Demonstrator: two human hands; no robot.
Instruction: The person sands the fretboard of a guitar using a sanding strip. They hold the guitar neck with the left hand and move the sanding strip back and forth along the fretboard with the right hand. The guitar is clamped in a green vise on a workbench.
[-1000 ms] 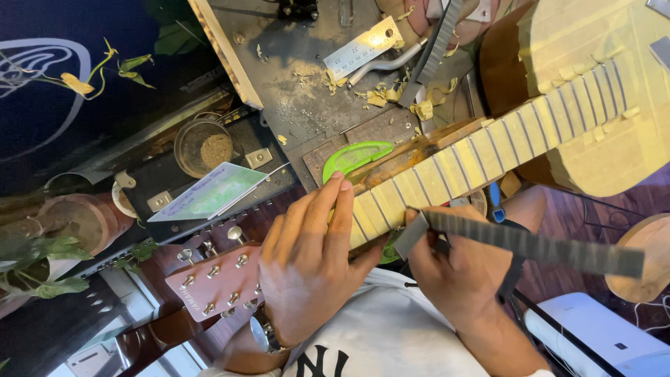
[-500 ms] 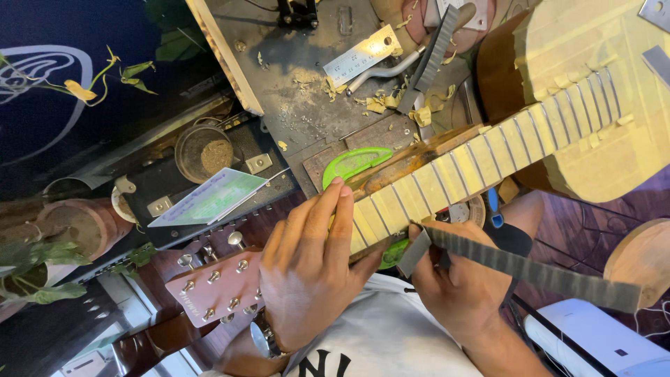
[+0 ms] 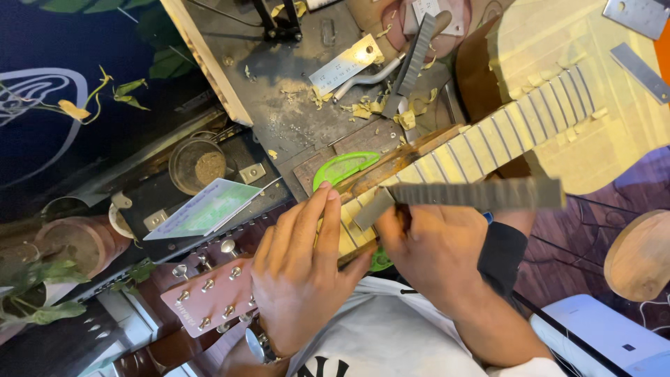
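left hand (image 3: 296, 272) is laid flat, fingers together, on the guitar neck (image 3: 481, 150); a long file (image 3: 474, 195) is gripped in the right hand (image 3: 433, 251) over the frets. wood shavings (image 3: 363, 108) are scattered on the cluttered workbench (image 3: 279, 91).

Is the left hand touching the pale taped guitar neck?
Touching. The head view shows the left hand lying flat on the pale taped guitar neck, fingers across it.

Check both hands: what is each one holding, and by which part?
The right hand grips a long flat file at its near end, over the guitar neck. The left hand holds nothing; its fingers lie flat on the neck.
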